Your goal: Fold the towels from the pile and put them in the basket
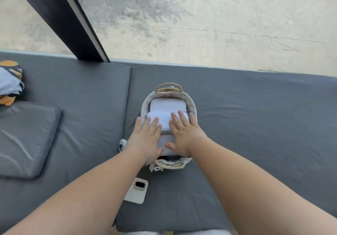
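Both hands, left hand (145,137) and right hand (183,133), lie flat with fingers spread, gripping nothing, pressing the folded towels (165,120) inside the basket (192,105). Uneven pressure could tip the basket or rumple folds. A phone (135,191) lies just before the basket, a cushion (27,138) well left.

- Two hands: left hand (145,138) and right hand (184,134), both flat, fingers spread, on the towels.
- One basket (193,105) at centre, with two woven handles, far (168,86) and near (171,165).
- Three folded towels in it: far towel (167,104), middle towel (164,119), near towel (166,141).
- One phone (135,191), near.
- Two large cushions: left (82,98) and right (255,116).
- One small cushion (25,136), left.
- One patterned bundle (10,81), far left.
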